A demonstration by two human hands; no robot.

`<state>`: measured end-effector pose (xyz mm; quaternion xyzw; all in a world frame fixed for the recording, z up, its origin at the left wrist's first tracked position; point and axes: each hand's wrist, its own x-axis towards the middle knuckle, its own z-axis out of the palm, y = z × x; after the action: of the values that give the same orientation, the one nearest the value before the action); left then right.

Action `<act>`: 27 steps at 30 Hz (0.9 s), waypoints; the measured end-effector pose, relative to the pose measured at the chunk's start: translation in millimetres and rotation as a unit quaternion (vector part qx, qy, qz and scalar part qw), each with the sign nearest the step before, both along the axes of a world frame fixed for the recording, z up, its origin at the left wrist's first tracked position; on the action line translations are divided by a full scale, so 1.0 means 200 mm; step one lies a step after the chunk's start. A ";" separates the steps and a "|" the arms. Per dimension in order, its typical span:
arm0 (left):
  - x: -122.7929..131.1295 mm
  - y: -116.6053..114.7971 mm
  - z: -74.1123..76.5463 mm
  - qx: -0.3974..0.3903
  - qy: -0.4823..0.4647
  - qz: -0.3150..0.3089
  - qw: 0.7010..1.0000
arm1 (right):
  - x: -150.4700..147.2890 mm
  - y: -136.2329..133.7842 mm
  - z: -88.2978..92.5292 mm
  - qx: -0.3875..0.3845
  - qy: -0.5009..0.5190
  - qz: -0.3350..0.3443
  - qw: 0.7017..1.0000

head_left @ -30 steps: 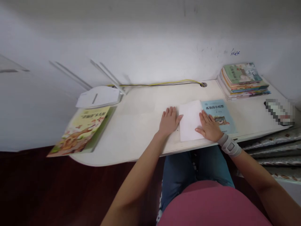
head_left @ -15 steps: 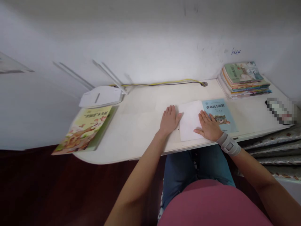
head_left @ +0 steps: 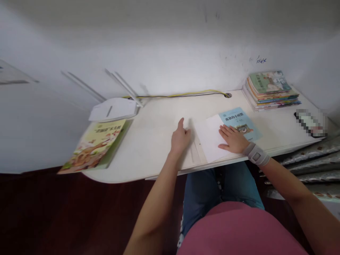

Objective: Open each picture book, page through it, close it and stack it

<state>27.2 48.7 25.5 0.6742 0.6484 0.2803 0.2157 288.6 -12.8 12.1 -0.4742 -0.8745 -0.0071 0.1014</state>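
Left hand: my left hand (head_left: 180,138) is off to the left of the paper, blurred, with the index finger raised and the other fingers curled. I can't see anything in its grip, and the blur hides whether it is really closing.

Right hand: my right hand (head_left: 232,139) is open and flat, palm down, its fingers spread over the near edge of the blue book and onto the paper. A grey wrist brace (head_left: 256,154) sits just behind it.

Paper: a white sheet (head_left: 209,141) lies flat near the desk's near edge, between my hands, and touches the blue book.

Book: the blue book (head_left: 239,122) lies just right of the middle of the desk, tilted on the surface, its far corner pointing away from me.

Strip: a pale strip (head_left: 198,152) lies along the sheet's left side; I can't tell what it is.

In hand: my right hand is holding the sheet and book down.

Desk: a cream desk (head_left: 148,124) carries a stack of books (head_left: 271,92) at far right and a picture book (head_left: 92,145) at left.
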 end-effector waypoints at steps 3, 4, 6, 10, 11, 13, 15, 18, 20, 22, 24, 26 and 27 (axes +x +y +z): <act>-0.03 -0.08 0.05 0.007 -0.138 -0.014 0.990 | 0.03 0.00 0.03 0.003 0.020 0.055 0.998; -0.04 -0.11 0.07 0.011 -0.196 -0.008 0.980 | 0.03 -0.01 0.03 0.004 0.025 0.057 0.998; -0.04 -0.18 0.11 0.028 -0.294 0.008 0.955 | 0.03 -0.06 0.04 0.007 0.037 0.039 0.998; -0.02 -0.36 0.22 0.068 -0.383 0.010 0.921 | 0.07 -0.18 0.02 -0.002 0.140 0.019 0.990; 0.00 -0.40 0.24 0.080 -0.392 -0.002 0.916 | 0.10 -0.21 0.01 -0.013 0.185 0.020 0.982; 0.05 -0.48 0.29 0.116 -0.397 -0.042 0.909 | 0.19 -0.26 0.00 -0.054 0.291 -0.005 0.955; 0.13 -0.51 0.32 0.158 -0.365 -0.108 0.911 | 0.29 -0.28 -0.01 -0.097 0.389 -0.076 0.913; 0.28 -0.46 0.31 0.206 -0.201 -0.241 0.927 | 0.42 -0.30 -0.02 -0.110 0.463 -0.180 0.861; 0.39 -0.38 0.28 0.225 -0.033 -0.311 0.923 | 0.46 -0.30 -0.02 -0.116 0.503 -0.210 0.830; 0.50 -0.30 0.22 0.228 0.116 -0.340 0.905 | 0.46 -0.29 -0.02 -0.131 0.542 -0.222 0.799; 0.57 -0.22 0.16 0.207 0.211 -0.344 0.891 | 0.44 -0.27 -0.03 -0.120 0.536 -0.224 0.805; 0.62 -0.16 0.09 0.173 0.260 -0.338 0.888 | 0.42 -0.26 -0.03 -0.091 0.503 -0.232 0.828; 0.63 -0.14 0.07 0.153 0.271 -0.336 0.889 | 0.41 -0.25 -0.04 -0.081 0.488 -0.238 0.836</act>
<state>152.2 21.5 38.9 0.9261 0.3657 0.0928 0.0073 369.8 -63.0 4.1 -0.6161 -0.5689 0.2723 0.4718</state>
